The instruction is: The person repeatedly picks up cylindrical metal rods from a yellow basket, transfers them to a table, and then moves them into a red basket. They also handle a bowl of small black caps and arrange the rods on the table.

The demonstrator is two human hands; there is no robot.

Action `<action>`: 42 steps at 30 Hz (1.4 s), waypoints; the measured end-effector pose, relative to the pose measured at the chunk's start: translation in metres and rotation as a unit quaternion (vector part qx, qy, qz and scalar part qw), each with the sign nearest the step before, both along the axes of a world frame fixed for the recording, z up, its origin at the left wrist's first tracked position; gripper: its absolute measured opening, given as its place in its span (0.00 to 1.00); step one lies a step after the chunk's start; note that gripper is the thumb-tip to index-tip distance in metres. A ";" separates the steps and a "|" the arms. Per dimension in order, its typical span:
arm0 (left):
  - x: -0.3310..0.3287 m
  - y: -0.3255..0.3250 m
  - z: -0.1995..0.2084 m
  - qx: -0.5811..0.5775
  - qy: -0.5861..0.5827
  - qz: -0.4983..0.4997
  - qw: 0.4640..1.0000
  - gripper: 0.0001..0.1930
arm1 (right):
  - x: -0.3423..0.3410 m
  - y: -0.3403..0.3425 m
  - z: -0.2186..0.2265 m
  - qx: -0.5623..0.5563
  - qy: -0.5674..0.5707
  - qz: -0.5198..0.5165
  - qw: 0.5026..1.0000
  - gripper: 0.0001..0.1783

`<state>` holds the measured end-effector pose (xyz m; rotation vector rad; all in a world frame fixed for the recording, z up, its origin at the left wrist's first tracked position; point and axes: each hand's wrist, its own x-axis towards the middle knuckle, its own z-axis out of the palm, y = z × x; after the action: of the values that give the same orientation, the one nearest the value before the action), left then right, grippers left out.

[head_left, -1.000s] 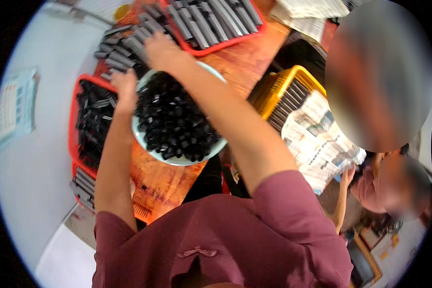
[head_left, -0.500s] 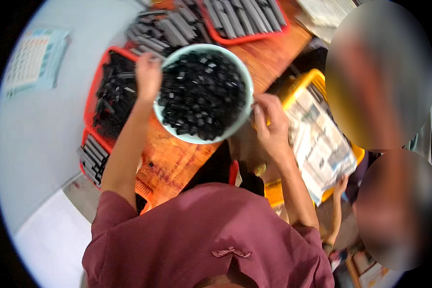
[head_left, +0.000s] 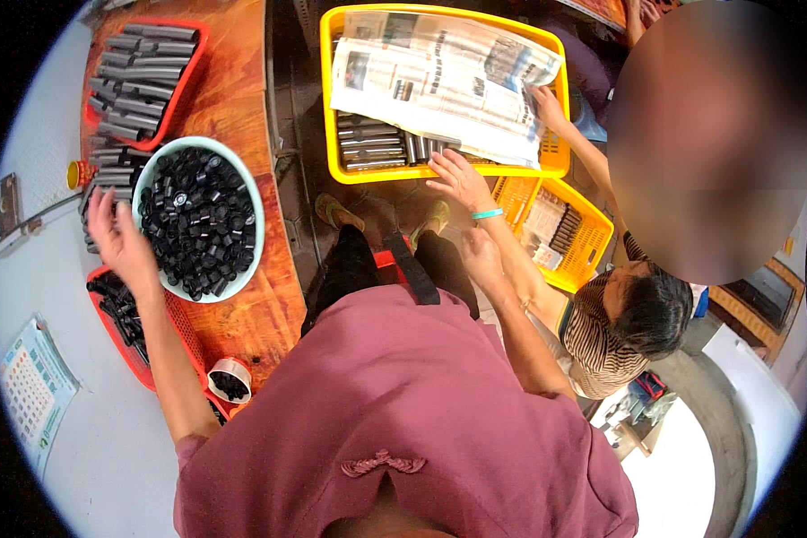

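A pale green round bowl [head_left: 258,211] stands on the wooden table, full of small black plastic caps [head_left: 197,220]. My left hand [head_left: 124,244] is at the bowl's left side, fingers spread and holding nothing. My right hand [head_left: 482,256] is off to the right in front of my body, away from the bowl. Its fingers are curled in, so what they hold, if anything, is hidden. Grey-black tubes [head_left: 139,76] lie in a red basket [head_left: 197,63] beyond the bowl, and more are piled loose between the two.
A yellow crate [head_left: 332,152] holds dark tubes under newspaper [head_left: 439,72]; co-workers' hands [head_left: 462,182] reach to it. A smaller yellow crate [head_left: 592,242] stands nearby. A red basket [head_left: 184,327] of black parts and a small tub [head_left: 231,369] sit near the table's front.
The view has swung right, so bowl and table appear further left. My right hand has left the bowl's rim and its fingers are curled. The left hand's fingers have spread.
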<state>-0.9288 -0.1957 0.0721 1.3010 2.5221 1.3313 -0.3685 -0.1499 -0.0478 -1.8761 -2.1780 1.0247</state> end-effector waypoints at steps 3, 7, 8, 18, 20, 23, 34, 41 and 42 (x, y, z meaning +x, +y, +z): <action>0.068 0.037 -0.002 -0.054 0.038 -0.105 0.992 0.15 | 0.021 0.001 -0.006 0.016 0.077 -0.007 0.997 0.07; 0.170 0.059 -0.054 -0.151 0.013 -0.248 0.957 0.15 | 0.033 0.012 0.033 -0.002 0.141 0.005 0.990 0.08; 0.192 0.056 -0.071 -0.186 0.014 -0.266 0.946 0.15 | 0.039 0.015 0.038 -0.004 0.144 0.009 0.990 0.08; 0.323 0.062 -0.136 -0.357 0.010 -0.324 0.876 0.22 | 0.142 0.022 0.026 -0.023 0.154 -0.067 0.986 0.09; 0.331 0.085 -0.137 -0.398 0.006 -0.351 0.848 0.24 | 0.164 0.017 0.007 -0.027 0.150 -0.091 0.984 0.10; 0.339 0.124 -0.144 -0.371 0.015 -0.405 0.835 0.22 | 0.181 0.011 0.005 -0.055 0.120 -0.163 0.978 0.12; 0.381 0.321 -0.215 -0.406 0.196 -0.433 0.781 0.29 | 0.217 -0.209 -0.020 -0.241 -0.064 -0.518 0.818 0.14; 0.387 0.355 -0.243 -0.593 0.152 -0.467 0.638 0.36 | 0.129 -0.273 -0.003 -0.208 0.016 -0.622 0.755 0.15; 0.368 0.351 -0.261 -0.549 0.133 -0.490 0.664 0.35 | 0.124 -0.276 -0.010 -0.213 -0.003 -0.624 0.752 0.16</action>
<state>-0.5613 0.1550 -0.1890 1.8947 1.4755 -0.5659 -0.2443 -0.4263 -0.0576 -2.6955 -0.2394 1.0999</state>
